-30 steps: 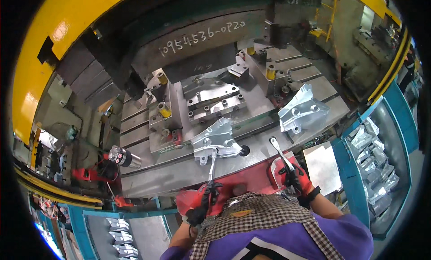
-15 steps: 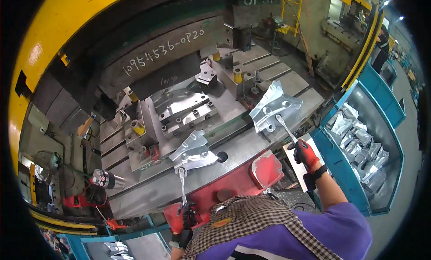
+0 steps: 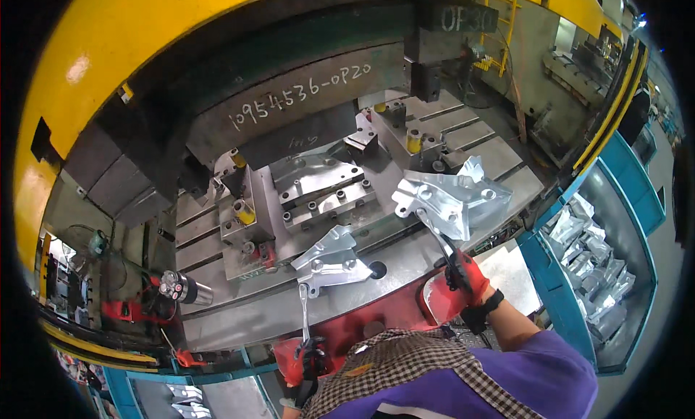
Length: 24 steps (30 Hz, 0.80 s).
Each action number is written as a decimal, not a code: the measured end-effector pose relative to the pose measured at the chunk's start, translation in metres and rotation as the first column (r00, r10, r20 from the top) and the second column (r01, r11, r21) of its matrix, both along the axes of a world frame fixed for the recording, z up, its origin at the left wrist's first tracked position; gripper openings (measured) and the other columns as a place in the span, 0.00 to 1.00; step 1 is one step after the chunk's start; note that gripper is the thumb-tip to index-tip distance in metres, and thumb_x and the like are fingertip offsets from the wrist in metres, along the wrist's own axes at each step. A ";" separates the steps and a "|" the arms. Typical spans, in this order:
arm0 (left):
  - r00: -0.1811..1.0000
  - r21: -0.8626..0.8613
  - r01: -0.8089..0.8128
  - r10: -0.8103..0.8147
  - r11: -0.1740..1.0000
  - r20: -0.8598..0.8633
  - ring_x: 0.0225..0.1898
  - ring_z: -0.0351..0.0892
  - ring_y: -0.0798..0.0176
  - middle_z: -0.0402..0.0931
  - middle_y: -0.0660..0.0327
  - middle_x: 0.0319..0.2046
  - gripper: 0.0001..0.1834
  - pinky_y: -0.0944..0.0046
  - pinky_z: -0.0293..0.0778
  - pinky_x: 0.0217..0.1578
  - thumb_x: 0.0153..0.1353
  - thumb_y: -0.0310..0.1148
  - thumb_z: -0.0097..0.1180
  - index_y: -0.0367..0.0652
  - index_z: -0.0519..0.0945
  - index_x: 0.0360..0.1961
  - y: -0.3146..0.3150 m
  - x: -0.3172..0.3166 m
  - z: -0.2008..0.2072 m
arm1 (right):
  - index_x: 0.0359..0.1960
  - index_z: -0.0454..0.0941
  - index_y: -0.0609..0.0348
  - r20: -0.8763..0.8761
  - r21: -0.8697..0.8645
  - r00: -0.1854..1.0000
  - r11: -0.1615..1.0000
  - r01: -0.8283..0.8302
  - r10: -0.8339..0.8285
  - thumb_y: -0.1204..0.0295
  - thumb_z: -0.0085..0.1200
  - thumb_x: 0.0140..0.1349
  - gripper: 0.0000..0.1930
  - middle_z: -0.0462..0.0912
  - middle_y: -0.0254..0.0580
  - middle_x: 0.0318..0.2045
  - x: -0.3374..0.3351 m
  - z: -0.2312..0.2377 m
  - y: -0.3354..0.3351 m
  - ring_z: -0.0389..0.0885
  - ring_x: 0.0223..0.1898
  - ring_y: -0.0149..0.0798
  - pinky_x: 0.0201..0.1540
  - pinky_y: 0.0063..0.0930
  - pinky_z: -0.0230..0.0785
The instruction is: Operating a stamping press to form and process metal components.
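My left hand, in a red and black glove, is closed around a metal wrench-like tool at the press bed's front edge. The tool's rounded end meets the near corner of a shiny stamped sheet-metal bracket, which lies over the front of the bed. Gloved the same way, my right hand grips a second wrench-like tool. At that tool's tip, a similar sheet-metal bracket is over the bed's front right. How the tips engage the brackets cannot be made out.
Between guide posts sits the lower die, under a dark upper die block. A blue bin of stamped parts stands at right. Another container is at lower left. A steel tumbler lies on the bed's left.
My right hand has moved left and nearer, and the bracket at its tool has turned. My left hand stays near the front edge with its tool at the other bracket. The whole view has shifted.
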<state>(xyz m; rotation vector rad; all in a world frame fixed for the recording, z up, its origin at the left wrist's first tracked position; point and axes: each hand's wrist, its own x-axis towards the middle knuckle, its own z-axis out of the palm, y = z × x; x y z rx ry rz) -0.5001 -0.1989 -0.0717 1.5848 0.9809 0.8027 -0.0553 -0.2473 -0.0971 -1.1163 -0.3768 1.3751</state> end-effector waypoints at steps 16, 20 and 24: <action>0.995 -0.225 0.035 -0.055 0.974 -0.083 0.31 0.74 0.71 0.75 0.65 0.32 0.17 0.70 0.72 0.31 0.65 0.35 0.41 0.44 0.72 0.52 -0.006 -0.022 -0.027 | 0.34 0.71 0.54 0.378 -0.099 0.917 0.979 0.181 -0.131 0.56 0.45 0.64 0.14 0.70 0.31 0.18 -0.001 0.022 -0.039 0.66 0.16 0.27 0.18 0.21 0.61; 0.998 -0.258 0.023 -0.037 0.966 -0.047 0.31 0.75 0.70 0.76 0.64 0.32 0.17 0.70 0.73 0.31 0.66 0.36 0.41 0.43 0.72 0.52 -0.006 -0.023 -0.037 | 0.34 0.72 0.54 0.483 -0.097 0.858 0.963 0.252 -0.176 0.56 0.48 0.63 0.14 0.72 0.31 0.21 -0.003 0.027 -0.040 0.68 0.18 0.26 0.19 0.21 0.61; 1.000 -0.292 0.021 -0.025 0.956 -0.007 0.31 0.75 0.68 0.76 0.62 0.33 0.18 0.69 0.73 0.32 0.66 0.38 0.41 0.42 0.72 0.52 -0.006 -0.025 -0.045 | 0.34 0.73 0.55 0.578 -0.090 0.796 0.955 0.283 -0.181 0.57 0.48 0.62 0.14 0.73 0.31 0.24 -0.006 0.027 -0.043 0.69 0.23 0.26 0.23 0.23 0.63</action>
